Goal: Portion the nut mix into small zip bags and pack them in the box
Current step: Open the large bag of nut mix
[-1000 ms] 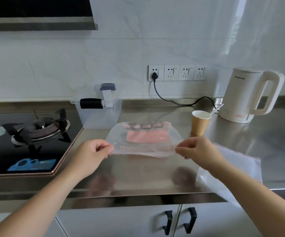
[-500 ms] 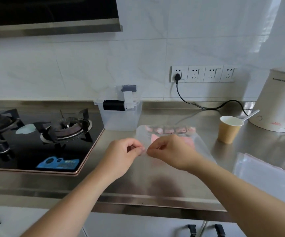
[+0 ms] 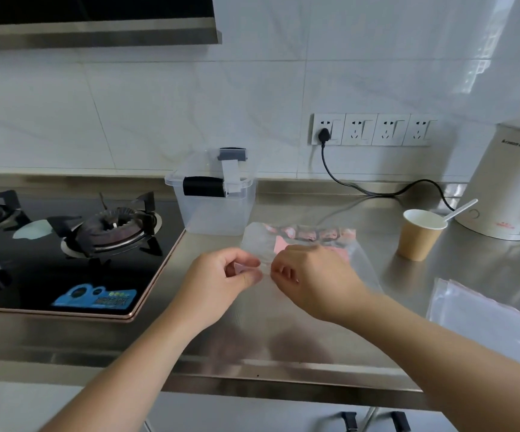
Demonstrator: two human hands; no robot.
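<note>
My left hand (image 3: 227, 275) and right hand (image 3: 307, 275) now sit almost touching at the near left corner of the zip bag (image 3: 308, 244), each pinching the thin plastic between thumb and fingertips, the other fingers curled in. A second ago they were spread wide, one on each end of the bag's near edge; since then my right hand has travelled across to meet the left. I take that to mean I have run along the zip strip or am working the two layers apart at the corner, which I cannot tell from here. The bag looks flat, with a pink printed panel and no nuts that I can see, so portioning has hardly begun.

Going by size: the steel surface (image 3: 252, 344) carries everything. The gas stove (image 3: 65, 244) fills the left. The white kettle (image 3: 508, 188) stands at the right, plugged into the wall. More clear bags (image 3: 486, 322) lie flat at the right edge, well apart from my hands. The clear box (image 3: 213, 210), with its latched handle, sits just behind the bag, near the stove. The paper cup (image 3: 420, 235) with a white spoon (image 3: 459, 209) in it stands between bag and kettle; I cannot see what it holds.
</note>
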